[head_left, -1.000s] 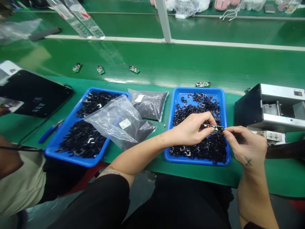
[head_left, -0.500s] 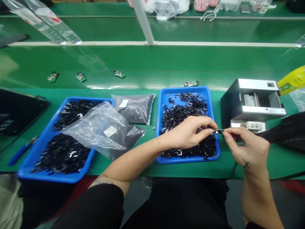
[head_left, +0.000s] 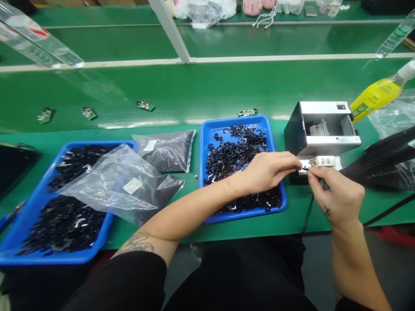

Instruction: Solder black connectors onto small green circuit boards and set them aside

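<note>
My left hand point(head_left: 267, 172) and my right hand point(head_left: 335, 194) meet in a pinch at the front platform of a small metal machine point(head_left: 320, 129). Between the fingertips of both is a small part point(head_left: 304, 169), mostly hidden, held just over the machine's shiny fixture point(head_left: 320, 162). My left forearm crosses a blue tray point(head_left: 207, 129) full of small black plastic parts point(head_left: 235, 151).
A second blue tray point(head_left: 29, 242) of black parts lies at the left under a clear bag point(head_left: 123, 183); another bag point(head_left: 167, 149) lies between the trays. Small circuit boards point(head_left: 145, 106) lie on the green belt. A yellow bottle point(head_left: 376, 93) and a black device point(head_left: 382, 162) are at the right.
Both hands carried the small part to the right, from above the tray's right edge to the machine's front platform. The view has swung to the right.
</note>
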Demonstrator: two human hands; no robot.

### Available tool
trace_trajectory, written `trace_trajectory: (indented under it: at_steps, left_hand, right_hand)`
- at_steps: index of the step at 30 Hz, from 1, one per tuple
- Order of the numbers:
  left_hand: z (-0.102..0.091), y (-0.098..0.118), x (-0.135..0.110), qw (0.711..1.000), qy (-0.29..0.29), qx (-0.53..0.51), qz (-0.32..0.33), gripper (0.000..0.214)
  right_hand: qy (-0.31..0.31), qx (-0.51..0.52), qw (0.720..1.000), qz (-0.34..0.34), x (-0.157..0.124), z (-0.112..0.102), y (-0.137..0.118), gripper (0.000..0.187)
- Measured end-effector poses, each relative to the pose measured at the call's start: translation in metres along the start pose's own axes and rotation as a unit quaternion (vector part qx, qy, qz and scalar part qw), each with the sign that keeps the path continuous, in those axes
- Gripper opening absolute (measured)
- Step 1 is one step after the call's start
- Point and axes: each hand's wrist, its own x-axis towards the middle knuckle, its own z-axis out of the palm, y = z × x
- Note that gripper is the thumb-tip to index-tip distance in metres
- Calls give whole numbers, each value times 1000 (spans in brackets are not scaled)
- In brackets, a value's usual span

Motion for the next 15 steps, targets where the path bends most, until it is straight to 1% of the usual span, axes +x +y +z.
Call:
trace_trajectory:
  at_steps: [3, 6, 11, 13, 14, 15]
  left_hand:
    - [1, -6, -4, 998, 5, 55, 21, 27]
    - [3, -13, -7, 992, -7, 121, 42, 30]
    - [7, -15, -12, 965, -18, 244, 93, 32]
    - [7, -13, -13, 952, -9, 287, 109, 33]
    - [6, -11, -13, 946, -9, 304, 114, 33]
    - [6, -10, -14, 940, -12, 320, 117, 33]
  right_hand:
    - [-5, -10, 1000, -13, -2, 5, 0, 8]
    - [-5, -37, 999, -19, -4, 9, 1, 8]
    - [-17, -67, 997, -17, -7, 8, -2, 10]
    - [-18, -43, 999, -18, -8, 2, -6, 17]
    - [6, -19, 1000, -17, -9, -2, -8, 22]
    - [59, 9, 998, -3, -10, -7, -8, 25]
